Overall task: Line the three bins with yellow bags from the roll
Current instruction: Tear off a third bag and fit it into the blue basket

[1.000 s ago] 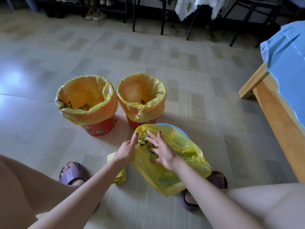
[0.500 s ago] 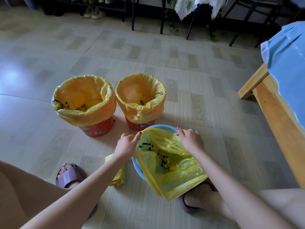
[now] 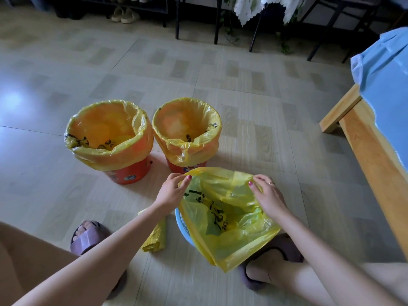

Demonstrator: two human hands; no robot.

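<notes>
Between the person's two feet, on the pale tiled floor [image 3: 254, 111], stands a blue bin [image 3: 183, 230] with a yellow bag [image 3: 229, 219] spread open over it. The bag is thin, glossy and half see-through, printed with black marks that show through its inner wall, and its near edge hangs down past the bin toward the right slipper [image 3: 260, 274]. The left hand [image 3: 171, 192] pinches the bag's mouth at its left side with thumb and fingertips, and the right hand [image 3: 268, 195] (a ring on one finger) grasps the mouth at its right side with curled fingers, so the opening is stretched wide between them. Just left of the blue bin lies the flattened roll of yellow bags [image 3: 154, 236], partly under the left forearm. Behind, side by side and nearly touching, stand two orange bins: the left orange bin [image 3: 130, 173] and the right orange bin [image 3: 176, 165], each already lined, the yellow plastic folded down over the rim. The right one sits just beyond the held bag's far edge. A wooden bench [image 3: 373, 160] with a blue cover [image 3: 388, 89] borders the floor on the right, well apart from the bins; open floor stretches left and back to dark furniture legs [image 3: 217, 21].
</notes>
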